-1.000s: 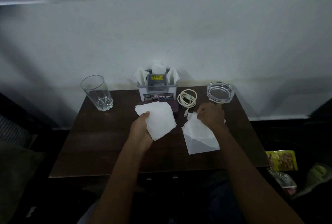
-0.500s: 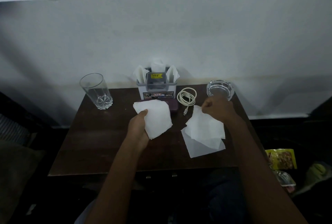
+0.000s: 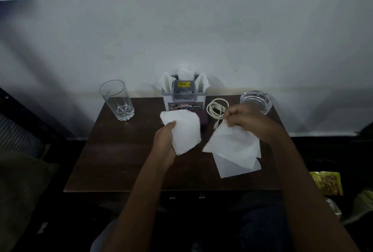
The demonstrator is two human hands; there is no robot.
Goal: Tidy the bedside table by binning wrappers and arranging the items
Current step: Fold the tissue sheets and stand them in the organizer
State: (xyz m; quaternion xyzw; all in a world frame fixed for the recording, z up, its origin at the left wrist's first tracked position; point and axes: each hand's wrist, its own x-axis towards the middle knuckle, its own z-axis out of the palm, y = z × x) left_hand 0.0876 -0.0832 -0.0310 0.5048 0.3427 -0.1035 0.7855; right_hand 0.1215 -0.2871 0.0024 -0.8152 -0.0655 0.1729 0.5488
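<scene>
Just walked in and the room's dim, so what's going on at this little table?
A person is sorting paper napkins at a dark wooden bedside table. The left hand holds a folded napkin above the tabletop. The right hand pinches the corner of a second napkin, lifting it off a third napkin lying flat. Along the back stand an empty glass, a napkin holder, a coiled white cable and a glass ashtray.
</scene>
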